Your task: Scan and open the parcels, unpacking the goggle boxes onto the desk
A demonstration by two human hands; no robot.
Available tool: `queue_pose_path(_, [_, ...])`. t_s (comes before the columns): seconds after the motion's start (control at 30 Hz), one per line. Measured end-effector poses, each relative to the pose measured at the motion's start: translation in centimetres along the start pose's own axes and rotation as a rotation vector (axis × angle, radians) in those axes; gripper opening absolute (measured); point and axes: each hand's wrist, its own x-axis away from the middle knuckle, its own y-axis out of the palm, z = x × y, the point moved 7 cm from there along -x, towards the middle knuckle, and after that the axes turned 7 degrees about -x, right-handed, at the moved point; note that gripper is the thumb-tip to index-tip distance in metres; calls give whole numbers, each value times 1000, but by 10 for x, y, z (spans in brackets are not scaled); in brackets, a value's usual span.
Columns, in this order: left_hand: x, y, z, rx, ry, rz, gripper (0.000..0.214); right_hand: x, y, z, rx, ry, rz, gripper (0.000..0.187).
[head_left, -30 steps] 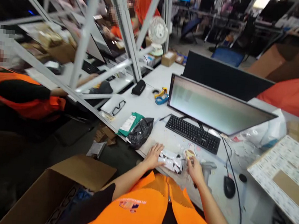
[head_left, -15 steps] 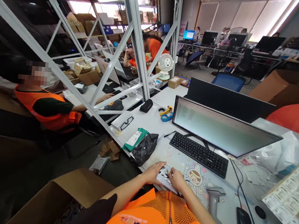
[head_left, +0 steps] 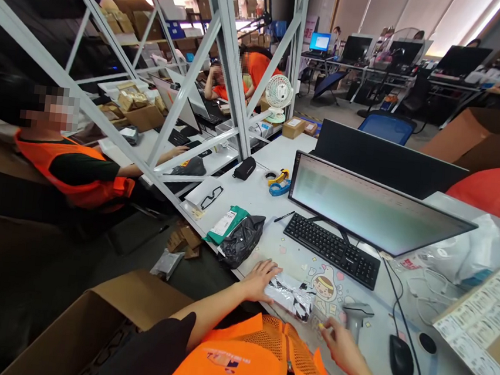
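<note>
A flat white package with black markings (head_left: 290,294), in shiny clear plastic, lies on the desk in front of my vest. My left hand (head_left: 262,280) grips its left end, fingers over the far edge and thumb on the near side. Off the right end of the package, a strip of clear plastic (head_left: 319,318) reaches toward my right hand (head_left: 341,343). That hand is closed in a pinch on the plastic, and something small and yellow shows at its fingertips. A barcode scanner (head_left: 357,319) stands just beyond my right hand.
Beyond the package are a keyboard (head_left: 331,249) and a monitor (head_left: 376,208). A black plastic parcel (head_left: 241,242) and a green parcel (head_left: 228,225) lie to the left. A mouse (head_left: 401,360) and its cable are at right. An open carton (head_left: 142,298) stands below left; a co-worker (head_left: 75,165) sits beyond the metal frame.
My right hand has moved right, away from the package, drawing clear plastic out. The package now lies flatter and more exposed on the desk. My left hand stays at its left end.
</note>
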Motion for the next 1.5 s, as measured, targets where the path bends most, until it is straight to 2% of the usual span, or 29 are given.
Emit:
queue_pose_path(0.07, [-3, -5, 22, -57, 66, 25, 94, -5, -9, 20, -42, 48, 61, 29])
queue_pose_path(0.17, [-11, -6, 50, -128, 106, 30, 58, -26, -18, 17, 29, 64, 183, 35])
queue_pose_path(0.3, [-19, 0, 67, -226, 75, 5, 46, -65, -5, -5, 188, 102, 185, 45])
queue_pose_path(0.4, [-18, 3, 70, -282, 58, -28, 39, -87, 6, -8, 229, 121, 178, 48])
queue_pose_path(0.53, [-17, 5, 72, -294, 29, -61, 34, -100, 1, -9, 175, 17, 286, 50])
queue_pose_path(0.67, [-19, 6, 74, -301, 35, -55, 29, -97, -11, -32, -53, -199, 433, 51])
queue_pose_path(0.73, [-18, 8, 73, -310, 45, -58, 27, -92, -4, -51, -110, -321, 422, 50])
queue_pose_path(0.8, [-16, 12, 72, -318, 55, -52, 28, -87, 11, -69, -127, -431, 355, 51])
queue_pose_path(0.87, [-11, 14, 71, -321, 79, -32, 31, -84, 26, -80, -134, -481, 299, 51])
queue_pose_path(0.97, [-7, 16, 72, -322, 118, -24, 36, -87, 35, -81, -166, -450, 240, 47])
queue_pose_path(1.1, [-15, 18, 77, -307, 115, -59, 41, -97, 31, -76, -221, -323, 165, 40])
queue_pose_path(1.2, [-27, 24, 81, -289, 104, -76, 47, -98, 25, -78, -267, -247, 170, 37])
queue_pose_path(1.33, [-36, 30, 84, -320, 128, -73, 40, -96, 24, -82, -346, -185, 180, 33])
queue_pose_path(1.5, [-27, 19, 85, -379, 291, -31, 37, -92, 20, -86, -301, -171, 245, 33])
